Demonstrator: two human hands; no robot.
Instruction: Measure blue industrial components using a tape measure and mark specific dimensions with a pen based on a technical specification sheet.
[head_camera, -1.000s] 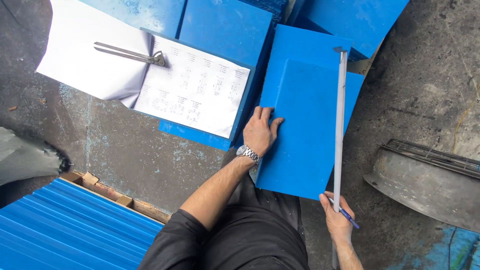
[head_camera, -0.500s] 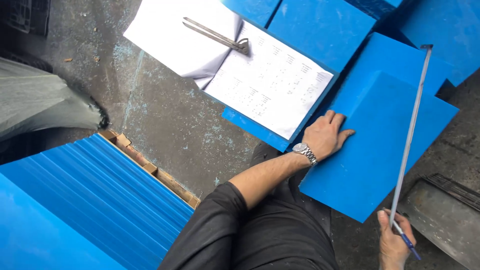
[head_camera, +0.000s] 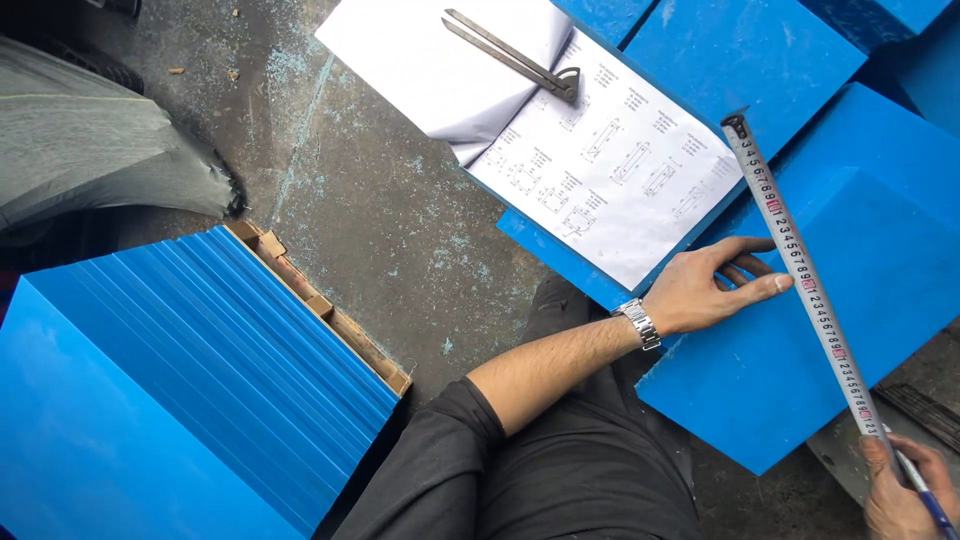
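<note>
- Right hand (head_camera: 905, 490), lower right corner: closed around one end of the tape measure (head_camera: 800, 270), a blue pen (head_camera: 925, 500) pinched with it.
- Left hand (head_camera: 715, 285): flat, fingers spread, pressing the blue panel (head_camera: 830, 370) on the floor.
- Panel looks stiff, smooth, probably light; best gripped by its edges.
- Tape lies diagonally across the panel; thin, flexible.
- Crate (head_camera: 330, 320), left: packed with blue sheets on edge.
- Farther: drawing sheet (head_camera: 610, 170), metal caliper (head_camera: 515, 55) on it.

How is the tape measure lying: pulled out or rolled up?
Pulled out. The tape measure runs straight across the blue sheet, hook end at the far edge, near end at the right hand; the left hand touches it.
</note>
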